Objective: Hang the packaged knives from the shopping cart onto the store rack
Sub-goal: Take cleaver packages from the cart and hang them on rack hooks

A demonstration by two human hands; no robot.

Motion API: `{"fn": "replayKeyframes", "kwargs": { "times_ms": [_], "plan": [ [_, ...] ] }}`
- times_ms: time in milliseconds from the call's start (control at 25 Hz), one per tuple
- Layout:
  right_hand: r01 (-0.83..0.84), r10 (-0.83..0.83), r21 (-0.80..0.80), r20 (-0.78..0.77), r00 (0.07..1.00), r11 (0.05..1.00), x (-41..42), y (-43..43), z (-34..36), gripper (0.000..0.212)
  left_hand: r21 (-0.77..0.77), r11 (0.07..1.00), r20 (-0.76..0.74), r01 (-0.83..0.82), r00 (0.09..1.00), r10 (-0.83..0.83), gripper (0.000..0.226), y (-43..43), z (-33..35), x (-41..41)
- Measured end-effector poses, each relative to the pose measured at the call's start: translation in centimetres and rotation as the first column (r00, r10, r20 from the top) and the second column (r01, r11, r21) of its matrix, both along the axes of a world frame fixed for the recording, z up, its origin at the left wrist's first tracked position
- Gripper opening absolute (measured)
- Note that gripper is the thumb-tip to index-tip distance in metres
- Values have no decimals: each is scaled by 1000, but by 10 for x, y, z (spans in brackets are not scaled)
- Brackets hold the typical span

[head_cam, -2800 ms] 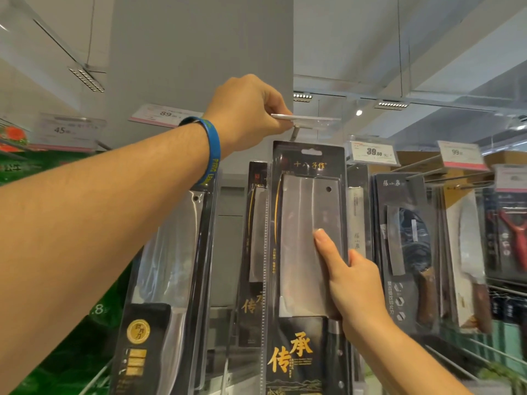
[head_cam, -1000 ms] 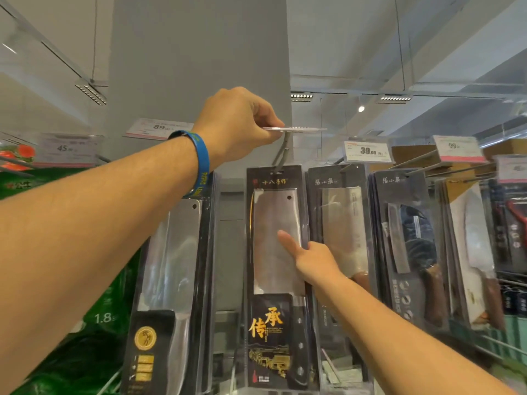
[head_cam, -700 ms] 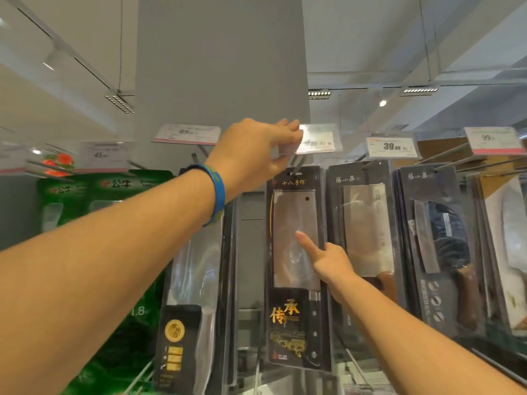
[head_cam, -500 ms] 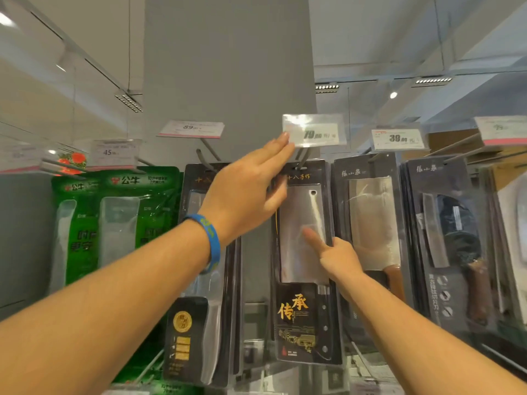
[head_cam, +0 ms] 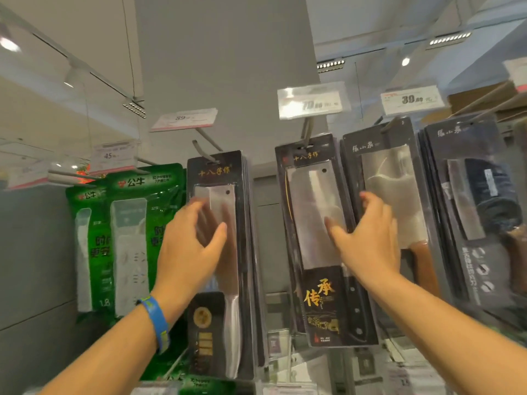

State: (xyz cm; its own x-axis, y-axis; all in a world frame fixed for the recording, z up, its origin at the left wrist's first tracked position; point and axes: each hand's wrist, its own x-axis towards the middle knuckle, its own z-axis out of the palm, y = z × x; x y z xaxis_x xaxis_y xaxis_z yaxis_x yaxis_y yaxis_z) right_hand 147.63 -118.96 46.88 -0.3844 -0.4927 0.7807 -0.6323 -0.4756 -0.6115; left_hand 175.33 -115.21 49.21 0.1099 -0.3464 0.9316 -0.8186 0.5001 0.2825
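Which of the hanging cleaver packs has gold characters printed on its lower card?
The cleaver pack under the middle price tag, just left of the right hand. The pack behind the left hand shows a round gold emblem instead.

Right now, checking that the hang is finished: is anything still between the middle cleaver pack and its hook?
Nothing visible. The cleaver pack already hangs on its hook under the price tag. Both the left hand and right hand are open, gripping nothing.
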Motion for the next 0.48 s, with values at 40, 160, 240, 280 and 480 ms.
{"fn": "replayKeyframes", "kwargs": {
  "times_ms": [40, 160, 240, 280, 480],
  "plan": [
    [41, -44, -110, -28, 999, 993, 6, 8, 11, 68, 24, 999, -39, 27, 999, -26, 58, -4, 5, 5],
    [-84, 38, -292, -161, 986, 953, 36, 25, 38, 33, 108, 987, -236, 120, 967, -92, 62, -14, 9, 19],
    [-294, 249, -185, -231, 941, 938, 59, 30, 43, 20, 156, 972, -338, 175, 934, -115, 66, -20, 3, 24],
    [-381, 347, -110, -243, 906, 918, 72, 29, 41, 18, 173, 965, -377, 199, 918, -121, 67, -23, -1, 27],
    [-500, 503, 64, -176, 846, 864, 110, 4, 24, 42, 189, 906, -602, 378, 774, -198, 57, -35, -10, 32]
  ]
}}
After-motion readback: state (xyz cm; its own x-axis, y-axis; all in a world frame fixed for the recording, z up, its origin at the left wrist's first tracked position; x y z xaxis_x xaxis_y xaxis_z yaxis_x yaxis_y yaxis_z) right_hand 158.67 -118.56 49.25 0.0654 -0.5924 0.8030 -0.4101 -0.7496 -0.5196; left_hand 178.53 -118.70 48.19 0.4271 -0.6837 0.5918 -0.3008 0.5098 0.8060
